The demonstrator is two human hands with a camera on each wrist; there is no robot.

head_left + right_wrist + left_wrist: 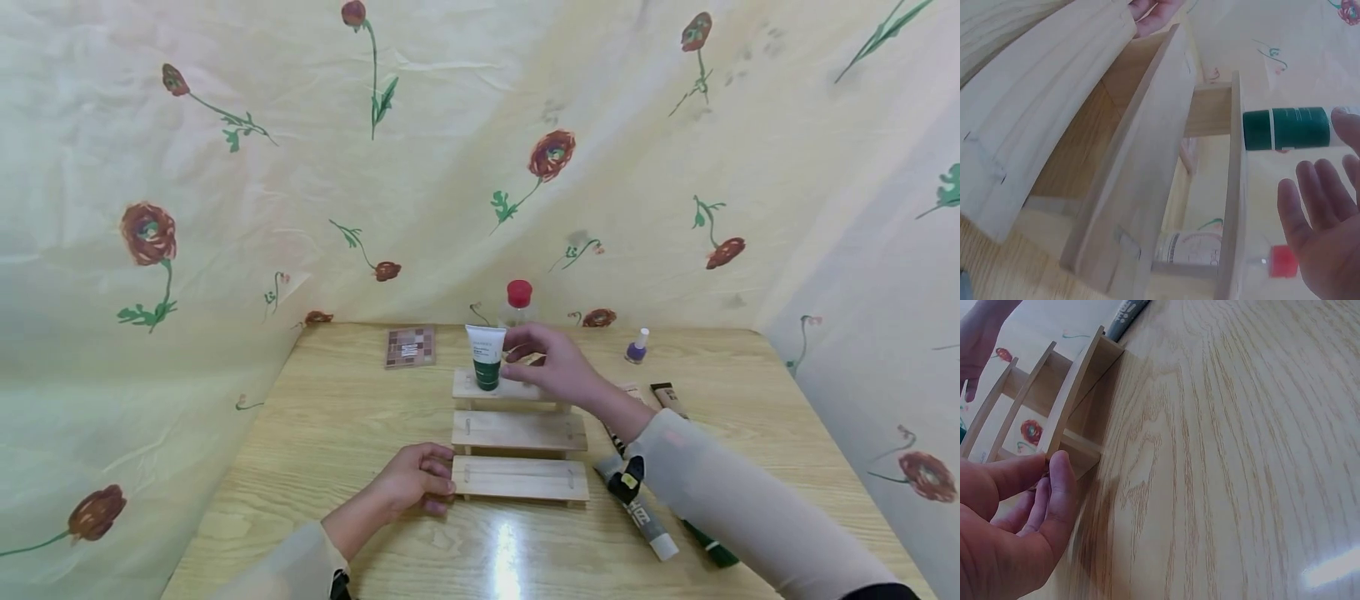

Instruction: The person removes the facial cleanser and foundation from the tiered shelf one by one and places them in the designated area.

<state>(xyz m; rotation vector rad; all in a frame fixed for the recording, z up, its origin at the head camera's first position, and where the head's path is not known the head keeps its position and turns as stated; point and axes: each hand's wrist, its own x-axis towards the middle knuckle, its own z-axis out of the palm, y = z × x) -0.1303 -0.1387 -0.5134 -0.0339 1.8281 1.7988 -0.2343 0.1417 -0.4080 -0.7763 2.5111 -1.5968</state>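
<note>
A three-step wooden display rack (521,479) stands on the table, its left front corner pinched between the thumb and fingers of my left hand (408,479). The left wrist view shows that thumb and forefinger meeting at the end of the lowest step (1063,419). A white and green squeeze tube (486,354) stands cap-down on the left part of the top step. Just right of it is my right hand (555,367). In the right wrist view its fingers (1319,194) are spread off the tube (1297,128), while the thumb overlaps the tube's upper part; whether it touches is unclear.
Behind the rack is a clear bottle with a red cap (519,293). An eyeshadow palette (410,347) lies at the back left. Nail polish (636,347) stands at the back right. A grey tube (645,521) and several other tubes lie under the right forearm.
</note>
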